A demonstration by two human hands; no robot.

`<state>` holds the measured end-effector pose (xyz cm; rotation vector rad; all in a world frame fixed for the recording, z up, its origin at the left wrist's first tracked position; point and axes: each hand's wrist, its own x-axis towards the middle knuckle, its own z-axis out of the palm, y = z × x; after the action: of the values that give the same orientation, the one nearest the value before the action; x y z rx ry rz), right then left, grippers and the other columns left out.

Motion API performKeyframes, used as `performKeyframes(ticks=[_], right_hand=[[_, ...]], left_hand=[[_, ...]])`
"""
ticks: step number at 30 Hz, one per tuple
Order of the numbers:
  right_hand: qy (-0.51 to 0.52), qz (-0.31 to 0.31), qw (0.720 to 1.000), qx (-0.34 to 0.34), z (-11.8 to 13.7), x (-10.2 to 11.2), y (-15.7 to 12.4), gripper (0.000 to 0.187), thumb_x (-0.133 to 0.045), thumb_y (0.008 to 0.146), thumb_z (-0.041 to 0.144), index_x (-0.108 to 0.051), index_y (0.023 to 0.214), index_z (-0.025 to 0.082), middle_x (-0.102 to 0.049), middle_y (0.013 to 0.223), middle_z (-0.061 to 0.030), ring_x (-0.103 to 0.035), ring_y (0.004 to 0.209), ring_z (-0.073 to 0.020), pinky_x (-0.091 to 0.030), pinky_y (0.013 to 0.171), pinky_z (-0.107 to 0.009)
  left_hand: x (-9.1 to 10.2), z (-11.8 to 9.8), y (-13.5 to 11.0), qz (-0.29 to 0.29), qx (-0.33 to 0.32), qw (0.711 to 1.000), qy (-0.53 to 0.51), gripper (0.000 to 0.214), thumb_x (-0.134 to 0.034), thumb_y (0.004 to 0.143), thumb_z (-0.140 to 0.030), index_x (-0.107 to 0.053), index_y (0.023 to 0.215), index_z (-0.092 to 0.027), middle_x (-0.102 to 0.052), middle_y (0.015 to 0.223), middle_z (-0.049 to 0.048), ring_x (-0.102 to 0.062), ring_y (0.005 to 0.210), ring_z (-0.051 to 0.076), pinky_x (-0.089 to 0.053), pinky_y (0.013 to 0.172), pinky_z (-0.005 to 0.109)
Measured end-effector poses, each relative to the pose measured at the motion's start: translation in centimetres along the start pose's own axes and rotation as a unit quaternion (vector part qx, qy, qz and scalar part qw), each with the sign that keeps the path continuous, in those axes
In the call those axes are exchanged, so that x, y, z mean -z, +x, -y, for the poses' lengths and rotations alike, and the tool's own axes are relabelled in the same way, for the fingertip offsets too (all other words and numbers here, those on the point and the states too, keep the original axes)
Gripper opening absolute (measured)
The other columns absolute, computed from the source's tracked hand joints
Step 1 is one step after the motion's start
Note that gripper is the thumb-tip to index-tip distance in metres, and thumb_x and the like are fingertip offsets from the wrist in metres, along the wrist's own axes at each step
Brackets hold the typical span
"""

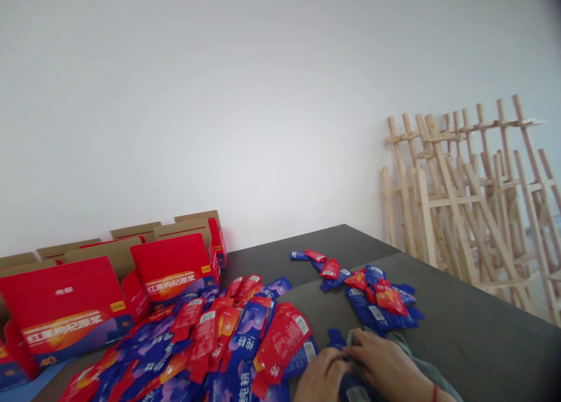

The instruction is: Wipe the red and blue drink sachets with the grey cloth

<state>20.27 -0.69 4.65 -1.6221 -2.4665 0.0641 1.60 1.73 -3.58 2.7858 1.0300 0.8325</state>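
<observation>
My left hand [319, 375] and my right hand [388, 367] meet at the bottom edge of the view, both closed on a small stack of blue sachets [350, 384] resting on the dark table [460, 326]. My right wrist carries a red string. Left of my hands spreads a large heap of red and blue sachets [219, 343]. A smaller scatter of sachets [372, 297] lies just beyond my right hand.
Several open red cartons [175, 273] with brown flaps stand in a row along the table's far left, against the white wall. Wooden easel frames [473, 197] lean against the wall beyond the table's right edge.
</observation>
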Motion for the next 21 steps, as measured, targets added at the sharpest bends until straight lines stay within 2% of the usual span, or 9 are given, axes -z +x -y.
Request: performKeyframes(ticks=[2, 5, 7, 10, 13, 16, 18, 20, 21], right_hand=[[0.001, 0.013, 0.999, 0.049, 0.3, 0.6, -0.4, 0.049, -0.046, 0.071, 0.007, -0.07, 0.106, 0.031, -0.065, 0.098, -0.0058, -0.062, 0.091, -0.0232, -0.047, 0.076, -0.033], [0.019, 0.029, 0.995, 0.09, 0.1, 1.2, -1.2, 0.053, -0.046, 0.067, 0.005, -0.071, 0.104, 0.034, -0.064, 0.097, -0.0046, -0.061, 0.09, -0.0214, -0.046, 0.076, -0.031], [0.031, 0.028, 0.995, 0.091, -0.6, 1.2, -1.6, 0.053, -0.047, 0.064, 0.005, -0.072, 0.101, 0.033, -0.064, 0.098, -0.0042, -0.061, 0.091, -0.0207, -0.046, 0.077, -0.03], [0.043, -0.008, 0.998, 0.045, -1.9, 0.3, -1.9, 0.05, -0.043, 0.069, 0.005, -0.072, 0.1, 0.03, -0.064, 0.102, -0.005, -0.061, 0.096, -0.0199, -0.046, 0.081, -0.03], [0.053, -0.054, 0.997, -0.034, -3.1, -0.6, -2.0, 0.051, -0.039, 0.076, 0.006, -0.07, 0.11, 0.029, -0.064, 0.103, -0.0057, -0.063, 0.095, -0.0186, -0.047, 0.082, -0.029], [0.054, -0.097, 0.99, -0.092, -3.7, -0.3, -2.3, 0.048, -0.042, 0.079, 0.01, -0.067, 0.116, 0.029, -0.066, 0.111, -0.0059, -0.064, 0.099, -0.02, -0.049, 0.085, -0.03], [0.047, -0.133, 0.984, -0.109, -3.6, 0.3, -2.7, 0.045, -0.043, 0.082, 0.014, -0.066, 0.118, 0.027, -0.065, 0.12, -0.0076, -0.062, 0.107, -0.0226, -0.048, 0.09, -0.033], [0.032, -0.152, 0.982, -0.105, -2.9, 0.7, -3.2, 0.044, -0.045, 0.082, 0.016, -0.064, 0.121, 0.025, -0.063, 0.124, -0.0087, -0.061, 0.111, -0.024, -0.048, 0.093, -0.035], [0.023, -0.146, 0.985, -0.091, -2.3, 0.6, -3.5, 0.045, -0.046, 0.081, 0.015, -0.064, 0.121, 0.026, -0.064, 0.122, -0.0083, -0.062, 0.109, -0.0238, -0.05, 0.091, -0.035]], left_hand=[[0.8, 0.8, 0.8, 0.007, 0.022, 0.997, 0.075, 0.035, -0.051, 0.088, -0.013, -0.061, 0.121, -0.023, -0.062, 0.129, 0.0081, -0.057, 0.119, 0.023, -0.047, 0.1, 0.039], [2.5, 1.0, 2.3, 0.094, 0.002, 0.991, 0.094, 0.037, -0.048, 0.092, -0.018, -0.058, 0.128, -0.021, -0.056, 0.137, 0.0099, -0.047, 0.131, 0.026, -0.04, 0.107, 0.049], [3.7, 0.6, 3.2, 0.139, -0.012, 0.988, 0.067, 0.035, -0.046, 0.095, -0.022, -0.058, 0.128, -0.019, -0.057, 0.136, 0.0095, -0.044, 0.133, 0.026, -0.035, 0.11, 0.053], [4.4, 0.3, 3.7, 0.145, -0.036, 0.987, 0.066, 0.03, -0.051, 0.093, -0.026, -0.063, 0.12, -0.018, -0.065, 0.124, 0.009, -0.047, 0.131, 0.026, -0.028, 0.113, 0.057], [3.0, 0.6, 3.0, 0.104, -0.082, 0.982, 0.138, 0.017, -0.056, 0.09, -0.023, -0.07, 0.097, -0.019, -0.074, 0.098, 0.0065, -0.057, 0.118, 0.023, -0.028, 0.114, 0.051], [0.5, 1.0, 1.4, 0.032, -0.137, 0.964, 0.227, 0.017, -0.059, 0.086, -0.023, -0.067, 0.072, -0.022, -0.069, 0.064, 0.0007, -0.066, 0.083, 0.02, -0.035, 0.11, 0.045], [-0.7, 0.9, 0.1, -0.045, -0.14, 0.953, 0.265, 0.024, -0.056, 0.086, -0.019, -0.062, 0.063, -0.023, -0.061, 0.051, -0.0019, -0.062, 0.064, 0.017, -0.042, 0.104, 0.042], [-0.9, 0.6, -1.1, -0.117, -0.115, 0.945, 0.282, 0.027, -0.05, 0.085, -0.011, -0.058, 0.062, -0.023, -0.057, 0.048, -0.0026, -0.058, 0.057, 0.016, -0.045, 0.101, 0.038], [-0.7, 0.4, -1.7, -0.135, -0.099, 0.945, 0.282, 0.027, -0.048, 0.084, -0.008, -0.059, 0.064, -0.023, -0.057, 0.048, -0.0028, -0.058, 0.056, 0.015, -0.046, 0.1, 0.036]])
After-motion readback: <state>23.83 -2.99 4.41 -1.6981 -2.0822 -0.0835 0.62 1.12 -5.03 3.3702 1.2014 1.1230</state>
